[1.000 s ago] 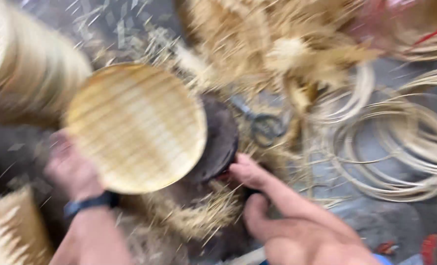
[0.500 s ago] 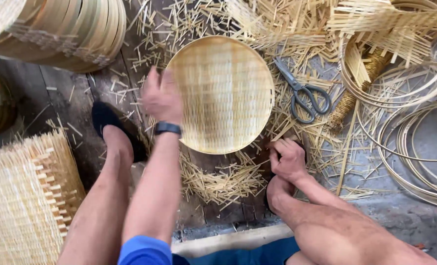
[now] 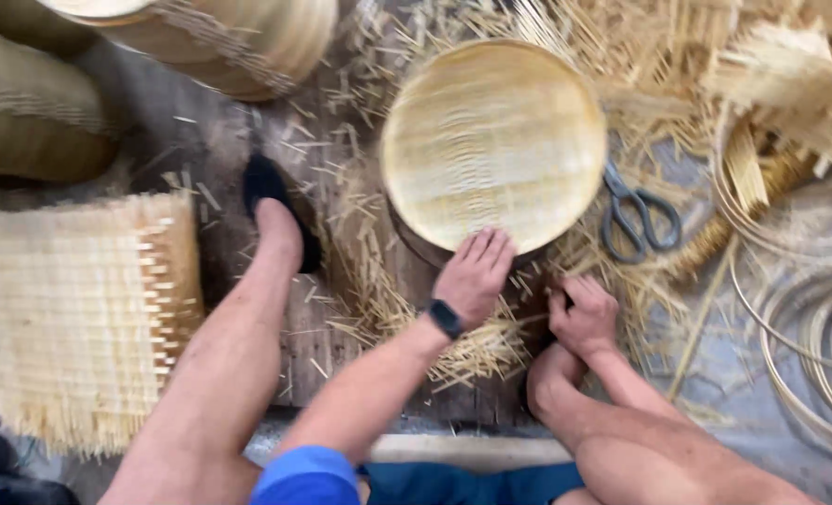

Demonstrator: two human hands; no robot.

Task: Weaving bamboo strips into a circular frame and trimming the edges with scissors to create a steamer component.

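A round woven bamboo tray [image 3: 493, 140] lies on a dark round block on the ground ahead of me. My left hand [image 3: 473, 274], with a black band at the wrist, rests flat on the tray's near rim, fingers straight and close together. My right hand is out of sight. My bare right foot [image 3: 579, 316] presses against the block's near right side. My left foot in a black shoe [image 3: 279, 210] stands to the left of the tray. Loose bamboo splinters [image 3: 406, 318] are heaped around the block.
Grey-handled scissors [image 3: 636, 217] lie just right of the tray. Coiled bamboo hoops [image 3: 809, 327] fill the right side. A square woven mat with frayed edges [image 3: 79, 309] lies at left. Stacked woven trays [image 3: 247, 42] stand at the top left, and bundled strips [image 3: 790, 84] at the top right.
My left hand has slid from the tray's left edge round to its near rim. The tray now lies flat on the block, no longer lifted and turning.
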